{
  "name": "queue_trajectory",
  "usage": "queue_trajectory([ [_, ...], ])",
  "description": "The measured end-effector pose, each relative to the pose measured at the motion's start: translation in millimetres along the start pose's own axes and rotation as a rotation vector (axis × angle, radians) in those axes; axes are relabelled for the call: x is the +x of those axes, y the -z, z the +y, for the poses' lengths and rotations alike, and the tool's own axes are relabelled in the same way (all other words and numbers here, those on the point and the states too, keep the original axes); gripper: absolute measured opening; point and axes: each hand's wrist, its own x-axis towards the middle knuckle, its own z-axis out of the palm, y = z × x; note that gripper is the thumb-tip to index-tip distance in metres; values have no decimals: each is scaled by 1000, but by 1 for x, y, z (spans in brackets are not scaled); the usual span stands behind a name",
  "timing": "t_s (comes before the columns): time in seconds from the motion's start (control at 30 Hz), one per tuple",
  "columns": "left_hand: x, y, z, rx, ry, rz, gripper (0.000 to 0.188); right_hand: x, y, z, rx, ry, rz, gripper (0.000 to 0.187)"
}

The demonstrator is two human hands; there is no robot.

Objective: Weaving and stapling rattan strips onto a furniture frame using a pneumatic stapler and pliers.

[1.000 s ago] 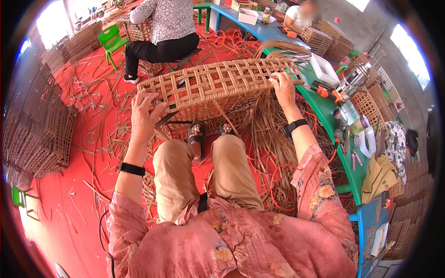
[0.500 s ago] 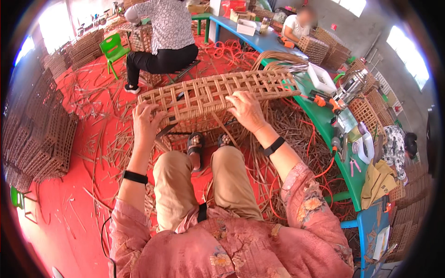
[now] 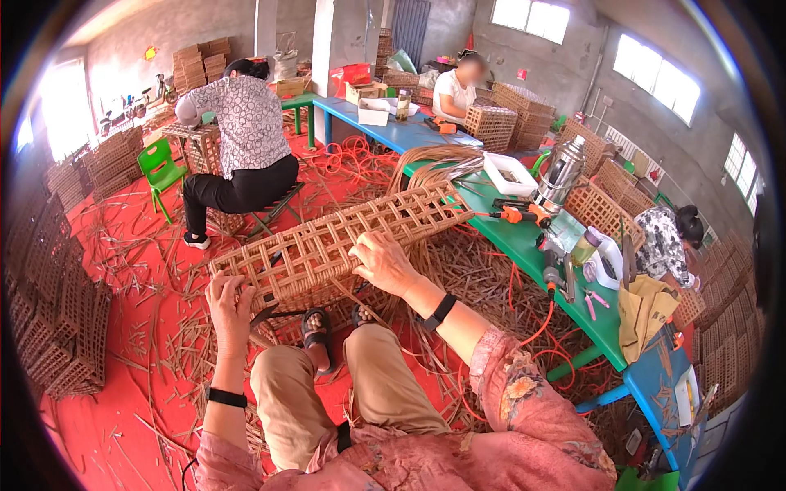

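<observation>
A long rectangular basket of brown woven strips (image 3: 315, 250) lies slantwise in front of my knees, its open lattice side facing up. My left hand (image 3: 230, 309) is closed at its left end, thumb and fingers on the near corner. Farther along the same near edge, my right hand (image 3: 383, 263) curls its fingers over the woven rim. Below the right hand a loose strip (image 3: 354, 299) sticks out from the basket toward my knees. The underside of the basket is mostly hidden.
At right runs a green table (image 3: 524, 245) with a metal flask (image 3: 561, 176), orange-black power tools (image 3: 524, 214), pink-handled pliers (image 3: 596, 303) and a white tray (image 3: 509, 174). Cut strips (image 3: 458, 282) litter the red floor. Stacked baskets (image 3: 61, 311) stand left. Several people sit working nearby.
The view has tilted up and turned right, so the basket and both hands appear lower and farther left. Both hands keep their places on the basket's near edge.
</observation>
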Motion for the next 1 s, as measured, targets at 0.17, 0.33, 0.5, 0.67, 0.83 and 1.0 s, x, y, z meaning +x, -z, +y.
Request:
queue_trajectory([
  [0.17,-7,-7,36,289,-188,49,31,3,2,-4,-19,-2,-20,32],
  [0.33,-11,-23,45,288,-244,-136,48,3,1,-18,59,-1,83,32],
  [0.5,-7,-33,39,219,-313,-57,44,11,-14,-36,5,59,55,50],
  [0.67,6,-44,50,189,-304,-115,46,24,-22,-43,-19,19,57,44],
  [0.83,14,-51,52,142,-246,-168,43,29,-27,-42,45,0,47,42],
  [1.0,11,-60,41,79,-282,-116,37,28,-39,-35,49,38,110,38],
])
